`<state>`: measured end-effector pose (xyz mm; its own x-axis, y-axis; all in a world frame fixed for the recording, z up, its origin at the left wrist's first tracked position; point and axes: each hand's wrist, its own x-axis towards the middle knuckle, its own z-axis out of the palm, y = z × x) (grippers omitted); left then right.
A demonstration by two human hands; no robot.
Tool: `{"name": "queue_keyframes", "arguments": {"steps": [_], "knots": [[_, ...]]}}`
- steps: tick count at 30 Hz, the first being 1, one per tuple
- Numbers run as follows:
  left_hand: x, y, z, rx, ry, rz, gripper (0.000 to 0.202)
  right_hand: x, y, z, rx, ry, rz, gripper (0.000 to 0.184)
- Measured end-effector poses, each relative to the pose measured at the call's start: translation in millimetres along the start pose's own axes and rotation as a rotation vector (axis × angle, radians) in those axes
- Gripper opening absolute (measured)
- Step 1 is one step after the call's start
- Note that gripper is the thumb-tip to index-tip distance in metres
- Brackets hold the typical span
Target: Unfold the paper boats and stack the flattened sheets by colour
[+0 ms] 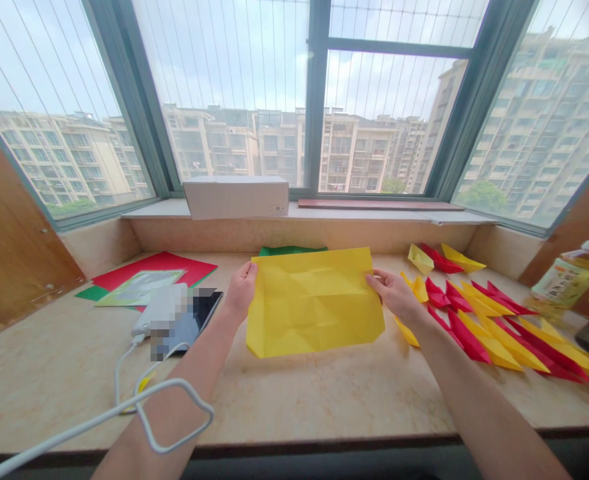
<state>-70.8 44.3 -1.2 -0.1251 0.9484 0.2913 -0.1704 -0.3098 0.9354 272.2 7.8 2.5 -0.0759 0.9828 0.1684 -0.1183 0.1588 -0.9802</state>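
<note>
A yellow sheet of paper (314,307) is held up in front of me above the counter. Crease lines cross it, and its two lower corners are cut off or folded back; I cannot tell which. My left hand (242,290) pinches its left edge near the top corner. On the opposite edge, my right hand (389,290) grips the paper between thumb and fingers. Behind the sheet, a piece of green paper (292,251) partly shows. Just right of my right hand lie several folded paper boats, among them a yellow one (489,340) and a red one (467,337).
On the left, red sheets (194,267) lie near a white power bank (159,310) and a phone (204,313). A white cable (74,433) loops over my left forearm. A bottle (569,277) stands far right. On the sill rests a white box (237,199).
</note>
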Motion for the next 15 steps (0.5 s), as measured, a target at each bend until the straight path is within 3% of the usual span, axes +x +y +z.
{"name": "queue_keyframes", "arguments": {"steps": [6,11,15], "knots": [[-1,7,-2.1,0.078,0.027,0.085,0.042,1,4,1,-0.021,0.045,-0.059,0.043],[-8,11,3.2,-0.073,-0.200,-0.116,0.054,6,4,-9,0.047,0.224,-0.148,0.041],[-19,14,9.8,0.026,-0.422,-0.210,0.054,9,3,-18,0.066,0.360,-0.196,0.037]]}}
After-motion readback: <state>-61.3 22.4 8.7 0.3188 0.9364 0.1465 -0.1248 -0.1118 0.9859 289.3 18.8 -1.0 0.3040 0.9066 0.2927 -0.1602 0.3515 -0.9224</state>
